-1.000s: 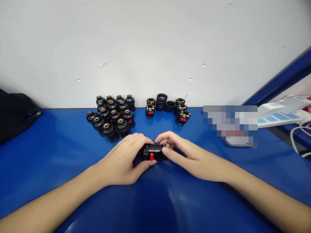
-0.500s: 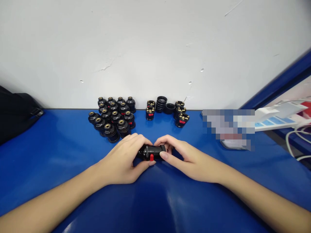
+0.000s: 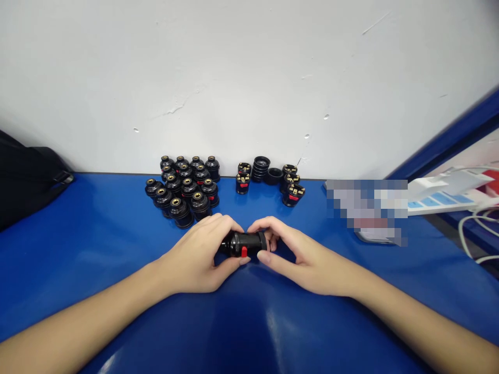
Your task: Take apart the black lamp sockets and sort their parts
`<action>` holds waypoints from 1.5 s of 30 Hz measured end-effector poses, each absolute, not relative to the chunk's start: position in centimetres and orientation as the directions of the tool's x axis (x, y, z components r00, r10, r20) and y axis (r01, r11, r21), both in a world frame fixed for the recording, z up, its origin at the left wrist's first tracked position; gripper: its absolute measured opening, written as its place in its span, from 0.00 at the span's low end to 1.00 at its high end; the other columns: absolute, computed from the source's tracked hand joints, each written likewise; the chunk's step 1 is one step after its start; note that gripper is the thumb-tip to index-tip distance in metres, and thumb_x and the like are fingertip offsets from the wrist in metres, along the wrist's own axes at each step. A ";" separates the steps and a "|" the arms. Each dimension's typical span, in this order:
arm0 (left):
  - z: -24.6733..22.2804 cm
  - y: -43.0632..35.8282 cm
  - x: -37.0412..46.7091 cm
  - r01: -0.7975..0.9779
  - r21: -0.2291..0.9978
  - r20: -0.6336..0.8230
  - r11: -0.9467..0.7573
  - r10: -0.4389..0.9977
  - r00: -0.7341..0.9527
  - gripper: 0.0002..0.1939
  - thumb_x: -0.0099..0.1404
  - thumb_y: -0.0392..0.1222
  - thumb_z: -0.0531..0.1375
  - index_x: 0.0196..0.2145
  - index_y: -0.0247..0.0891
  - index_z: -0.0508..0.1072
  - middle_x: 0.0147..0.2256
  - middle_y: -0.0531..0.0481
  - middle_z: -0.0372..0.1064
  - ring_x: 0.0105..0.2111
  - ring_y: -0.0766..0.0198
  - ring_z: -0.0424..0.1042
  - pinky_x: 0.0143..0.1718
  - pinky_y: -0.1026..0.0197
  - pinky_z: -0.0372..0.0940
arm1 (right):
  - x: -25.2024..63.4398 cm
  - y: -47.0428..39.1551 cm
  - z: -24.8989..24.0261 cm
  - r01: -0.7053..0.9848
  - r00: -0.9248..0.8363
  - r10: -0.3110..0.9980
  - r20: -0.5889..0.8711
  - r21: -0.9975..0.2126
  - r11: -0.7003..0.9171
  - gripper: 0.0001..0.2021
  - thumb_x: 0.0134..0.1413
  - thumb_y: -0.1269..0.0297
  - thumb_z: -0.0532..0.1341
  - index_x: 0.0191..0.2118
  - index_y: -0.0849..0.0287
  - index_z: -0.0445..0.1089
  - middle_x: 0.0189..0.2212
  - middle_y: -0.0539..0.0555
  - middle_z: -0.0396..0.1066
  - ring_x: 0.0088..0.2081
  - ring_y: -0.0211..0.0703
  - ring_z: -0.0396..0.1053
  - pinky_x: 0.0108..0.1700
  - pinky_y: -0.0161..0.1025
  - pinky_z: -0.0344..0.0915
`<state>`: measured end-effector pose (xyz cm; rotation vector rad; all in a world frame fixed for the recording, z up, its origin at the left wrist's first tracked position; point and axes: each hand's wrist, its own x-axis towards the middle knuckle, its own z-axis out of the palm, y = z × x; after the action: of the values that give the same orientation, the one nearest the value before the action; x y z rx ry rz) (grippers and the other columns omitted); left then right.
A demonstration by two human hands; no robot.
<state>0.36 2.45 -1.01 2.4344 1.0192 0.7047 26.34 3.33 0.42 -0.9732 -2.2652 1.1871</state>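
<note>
A black lamp socket [image 3: 248,244] with a red switch lever lies on its side, low over the blue table. My left hand [image 3: 205,252] is closed around its domed left end, the thumb beneath near the red lever. At the socket's right end, my right hand [image 3: 298,254] curls its fingers around the ribbed collar, with the thumb tip at the collar's lower edge. Some right fingers are hidden behind the socket. Beyond my left hand stand several black lamp sockets [image 3: 180,212] with brass-coloured top holes.
Several socket bases [image 3: 293,196] with metal contacts stand near the wall, beside a threaded black sleeve [image 3: 261,169] and a black ring [image 3: 274,176]. A black bag [image 3: 31,182] is at far left. Blurred items, a white power strip [image 3: 440,201] and cables [image 3: 463,236] occupy the right.
My right thumb has shifted slightly down along the collar, uncovering more of it. The left hand keeps its hold. The whole view has shifted a little.
</note>
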 end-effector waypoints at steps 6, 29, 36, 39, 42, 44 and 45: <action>-1.0 2.3 0.3 0.533 0.540 0.288 -0.651 0.738 0.610 0.12 0.73 0.46 0.65 0.48 0.41 0.68 0.41 0.49 0.73 0.40 0.56 0.71 0.42 0.53 0.65 | 26.2 3.5 0.4 0.410 -0.666 0.746 0.004 -0.834 0.371 0.15 0.78 0.52 0.54 0.57 0.55 0.67 0.40 0.52 0.72 0.40 0.45 0.71 0.46 0.44 0.71; -1.0 2.4 0.2 0.519 0.562 0.269 -0.644 0.735 0.622 0.13 0.75 0.47 0.64 0.50 0.42 0.67 0.43 0.49 0.73 0.41 0.56 0.71 0.43 0.52 0.65 | 26.3 3.6 0.7 0.404 -0.699 0.715 -0.004 -0.827 0.391 0.15 0.79 0.50 0.53 0.58 0.54 0.66 0.37 0.50 0.70 0.38 0.43 0.71 0.43 0.41 0.70; -1.0 2.5 0.2 0.531 0.567 0.264 -0.629 0.750 0.607 0.13 0.74 0.47 0.64 0.50 0.41 0.68 0.42 0.50 0.72 0.40 0.57 0.71 0.43 0.53 0.64 | 26.8 3.4 0.0 0.373 -0.701 0.711 0.049 -0.825 0.424 0.18 0.74 0.55 0.61 0.63 0.52 0.63 0.46 0.52 0.68 0.45 0.44 0.69 0.50 0.43 0.70; -1.0 2.5 0.2 0.533 0.569 0.259 -0.626 0.752 0.606 0.13 0.74 0.47 0.64 0.50 0.41 0.68 0.42 0.49 0.72 0.40 0.56 0.71 0.43 0.53 0.64 | 26.9 3.4 0.1 0.374 -0.700 0.713 0.036 -0.832 0.410 0.20 0.73 0.54 0.63 0.63 0.51 0.62 0.45 0.52 0.68 0.46 0.45 0.69 0.49 0.42 0.70; -1.0 2.4 0.2 0.526 0.577 0.256 -0.625 0.750 0.610 0.13 0.75 0.48 0.64 0.50 0.41 0.68 0.43 0.49 0.72 0.40 0.56 0.71 0.43 0.53 0.64 | 26.7 3.5 0.4 0.394 -0.693 0.721 -0.009 -0.842 0.369 0.18 0.78 0.49 0.54 0.62 0.53 0.64 0.41 0.51 0.69 0.43 0.45 0.70 0.47 0.43 0.69; -1.0 2.3 0.2 0.523 0.579 0.253 -0.625 0.748 0.613 0.13 0.75 0.47 0.64 0.50 0.41 0.68 0.43 0.50 0.72 0.40 0.57 0.71 0.43 0.53 0.64 | 26.6 3.7 0.5 0.410 -0.683 0.730 -0.029 -0.842 0.351 0.18 0.80 0.49 0.49 0.60 0.53 0.66 0.39 0.50 0.70 0.41 0.44 0.70 0.46 0.43 0.68; -1.0 2.3 0.2 0.523 0.578 0.252 -0.626 0.747 0.615 0.13 0.75 0.47 0.64 0.50 0.42 0.68 0.43 0.50 0.72 0.40 0.57 0.71 0.43 0.53 0.64 | 26.5 3.7 0.5 0.412 -0.683 0.730 -0.031 -0.841 0.350 0.18 0.81 0.50 0.48 0.60 0.54 0.66 0.39 0.50 0.70 0.40 0.44 0.69 0.46 0.42 0.68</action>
<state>0.23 2.31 -1.01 2.3880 1.0057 0.6663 26.54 3.72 0.50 -1.0067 -2.2684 1.2599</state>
